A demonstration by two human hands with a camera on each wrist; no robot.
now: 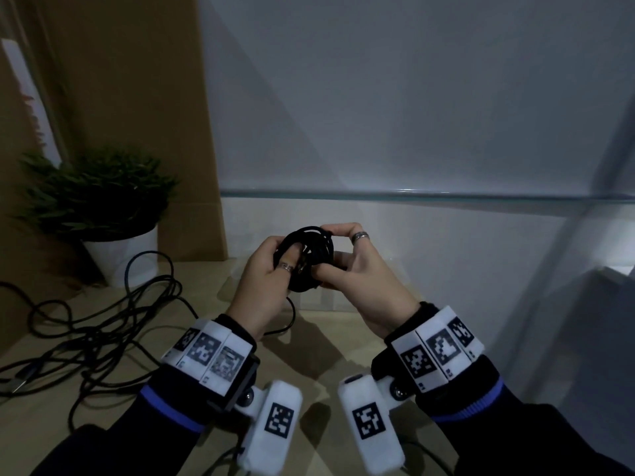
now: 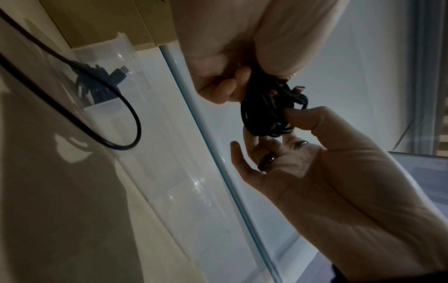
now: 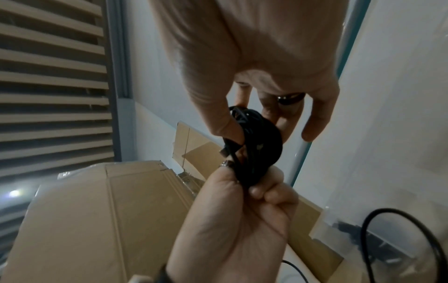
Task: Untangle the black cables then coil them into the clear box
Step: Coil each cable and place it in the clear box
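A small coil of black cable (image 1: 309, 259) is held in the air between both hands. My left hand (image 1: 275, 266) grips its left side, fingers curled round the strands (image 3: 261, 189). My right hand (image 1: 347, 255) pinches the right side between thumb and fingers (image 2: 300, 118). One loose strand (image 1: 292, 314) hangs from the coil down to the table. The clear box (image 2: 126, 47) sits on the table under and behind the hands and holds another coiled black cable (image 2: 101, 84). A tangle of black cables (image 1: 103, 321) lies on the table to the left.
A potted plant (image 1: 103, 207) in a white pot stands at the back left in front of upright cardboard (image 1: 137, 97). A glass shelf edge (image 1: 412, 195) runs across behind the hands. A flat cardboard box (image 3: 97, 210) lies off to the right.
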